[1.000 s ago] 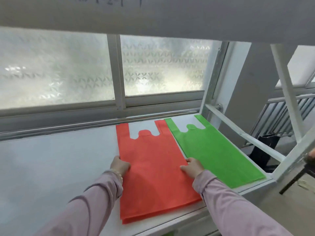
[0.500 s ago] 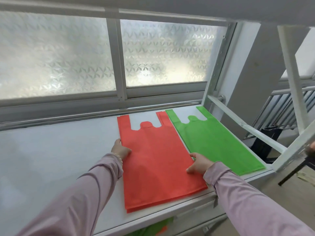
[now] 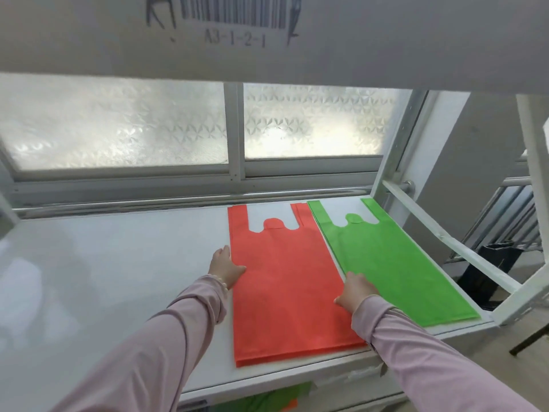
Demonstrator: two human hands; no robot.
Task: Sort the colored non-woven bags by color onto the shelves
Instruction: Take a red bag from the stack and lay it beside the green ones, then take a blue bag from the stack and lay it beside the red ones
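Note:
A red non-woven bag point(image 3: 285, 281) lies flat on the white shelf point(image 3: 118, 278), handles toward the window. A green bag point(image 3: 395, 263) lies flat just right of it, their long edges nearly touching. My left hand point(image 3: 225, 267) rests on the red bag's left edge, thumb on the fabric. My right hand point(image 3: 356, 291) lies on the red bag's right edge, where it meets the green bag, with its thumb on the red fabric. Both hands lie fairly flat on the fabric.
A frosted window point(image 3: 178, 126) backs the shelf. The upper shelf's front edge point(image 3: 267, 37) with a barcode label hangs close overhead. White rack posts and a diagonal brace point(image 3: 445, 233) stand at the right. More green and red bags point(image 3: 267, 402) show below the shelf.
The red bag has slid further onto the shelf and straightened beside the green one. Both hands stayed on its side edges. The view dropped, bringing the upper shelf's label into sight.

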